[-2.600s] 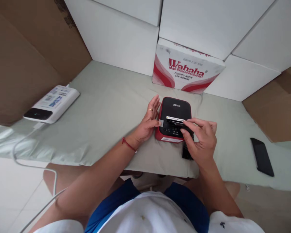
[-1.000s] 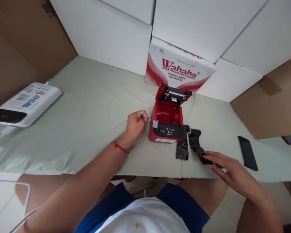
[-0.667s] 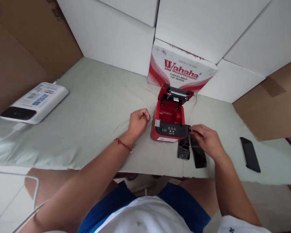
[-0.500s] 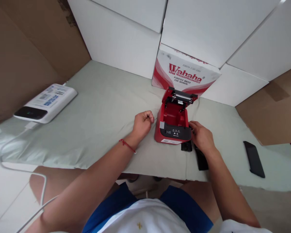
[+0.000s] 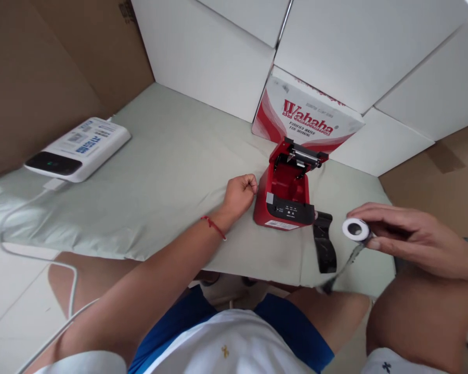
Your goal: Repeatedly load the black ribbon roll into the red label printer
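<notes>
A small red and black printer (image 5: 286, 200) stands on the pale green cloth (image 5: 171, 171) with its lid flipped up and its red bay bare. My left hand (image 5: 239, 193) rests as a closed fist on the cloth just left of the printer, with nothing visible in it. My right hand (image 5: 413, 240) is raised off to the right, fingers pinched on a small white roll (image 5: 356, 229) whose dark strip trails down blurred. A black strip (image 5: 324, 243) lies on the cloth by the printer's right front corner.
A white power bank (image 5: 78, 149) with a white cable (image 5: 31, 249) lies at the far left. A red and white Wahaha carton (image 5: 308, 117) stands behind the printer among white boxes (image 5: 210, 57). Brown cardboard (image 5: 42, 78) walls the left side.
The printer's lid has been opened. My right hand reached beside the printer's right front corner and has lifted away to the right with the white roll. My left hand drew into a fist and stayed.
</notes>
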`<state>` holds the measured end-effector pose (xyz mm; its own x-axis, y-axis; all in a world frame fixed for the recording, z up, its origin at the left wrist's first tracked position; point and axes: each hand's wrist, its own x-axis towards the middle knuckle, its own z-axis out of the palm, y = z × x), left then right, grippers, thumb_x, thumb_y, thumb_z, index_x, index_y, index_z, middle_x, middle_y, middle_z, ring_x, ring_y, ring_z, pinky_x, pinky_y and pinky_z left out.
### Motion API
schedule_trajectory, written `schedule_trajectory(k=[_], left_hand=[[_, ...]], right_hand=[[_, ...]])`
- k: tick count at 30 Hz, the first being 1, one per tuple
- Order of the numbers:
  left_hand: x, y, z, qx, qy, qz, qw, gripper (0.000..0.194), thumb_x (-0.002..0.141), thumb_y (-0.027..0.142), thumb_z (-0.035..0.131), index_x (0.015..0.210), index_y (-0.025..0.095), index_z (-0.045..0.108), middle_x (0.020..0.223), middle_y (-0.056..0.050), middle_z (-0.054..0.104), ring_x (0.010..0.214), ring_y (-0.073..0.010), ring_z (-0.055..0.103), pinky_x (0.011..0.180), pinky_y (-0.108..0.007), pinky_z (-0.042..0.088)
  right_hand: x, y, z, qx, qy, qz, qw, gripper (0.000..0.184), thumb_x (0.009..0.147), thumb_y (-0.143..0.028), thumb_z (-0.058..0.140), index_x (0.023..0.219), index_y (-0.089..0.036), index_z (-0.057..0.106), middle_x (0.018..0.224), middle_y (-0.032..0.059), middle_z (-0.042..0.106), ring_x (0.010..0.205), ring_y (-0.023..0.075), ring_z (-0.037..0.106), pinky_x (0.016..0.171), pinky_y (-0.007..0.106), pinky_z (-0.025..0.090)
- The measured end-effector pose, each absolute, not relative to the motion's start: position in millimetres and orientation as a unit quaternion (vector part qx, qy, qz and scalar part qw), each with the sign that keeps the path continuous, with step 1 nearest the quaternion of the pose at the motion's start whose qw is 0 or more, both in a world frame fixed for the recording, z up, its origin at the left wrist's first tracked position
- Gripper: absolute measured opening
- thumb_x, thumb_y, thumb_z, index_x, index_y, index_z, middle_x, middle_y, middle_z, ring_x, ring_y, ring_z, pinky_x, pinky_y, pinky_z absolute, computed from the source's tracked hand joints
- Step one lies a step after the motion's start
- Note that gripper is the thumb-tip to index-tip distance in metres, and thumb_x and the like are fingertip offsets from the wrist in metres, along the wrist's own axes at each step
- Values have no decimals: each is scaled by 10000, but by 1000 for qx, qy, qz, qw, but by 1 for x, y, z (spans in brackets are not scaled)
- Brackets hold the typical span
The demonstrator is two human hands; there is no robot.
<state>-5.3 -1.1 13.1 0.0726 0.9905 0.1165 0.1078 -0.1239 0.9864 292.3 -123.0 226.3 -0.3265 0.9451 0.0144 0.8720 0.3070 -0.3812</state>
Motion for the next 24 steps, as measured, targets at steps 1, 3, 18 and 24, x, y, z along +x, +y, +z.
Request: schedule_trajectory(k=[1, 3, 18, 24], left_hand=[[-5, -3, 14, 574, 481, 491, 445, 166, 685, 85, 476, 629, 225, 544, 616, 19, 561, 643, -164, 506, 679, -305, 407], [-5, -12, 16, 584, 478, 520, 400, 177, 730, 64, 493, 714, 226, 562, 747, -7, 619, 753, -183, 564, 764, -323, 463], [-1, -83, 32, 781, 310, 541, 16, 556, 969, 268, 646, 1522, 231, 613, 1315, -120, 803, 1340, -326, 690, 1153, -505, 455], [1, -88, 32, 806, 285, 518, -12, 277, 1014, 187, 709, 1270, 264, 783, 1146, -34, 880, 1267, -251, 734, 1171, -467, 449]], right_hand=[[282, -117, 226, -546, -805, 210, 96, 503, 956, -759, 713, 1153, -329, 882, 1054, 64, 846, 636, 177, 640, 575, 321, 571], [260, -98, 215, -533, -799, 265, 81, 424, 1017, -612, 698, 1262, -296, 841, 1098, 56, 840, 650, 160, 627, 612, 312, 564], [197, -8, 130, -593, -802, 65, -17, 315, 962, -219, 732, 1252, -273, 844, 1138, 97, 879, 986, 293, 798, 818, 362, 561], [192, -29, 148, -569, -813, 108, 50, 272, 1012, -269, 698, 1234, -290, 854, 1189, 55, 876, 1040, 259, 815, 908, 358, 607]])
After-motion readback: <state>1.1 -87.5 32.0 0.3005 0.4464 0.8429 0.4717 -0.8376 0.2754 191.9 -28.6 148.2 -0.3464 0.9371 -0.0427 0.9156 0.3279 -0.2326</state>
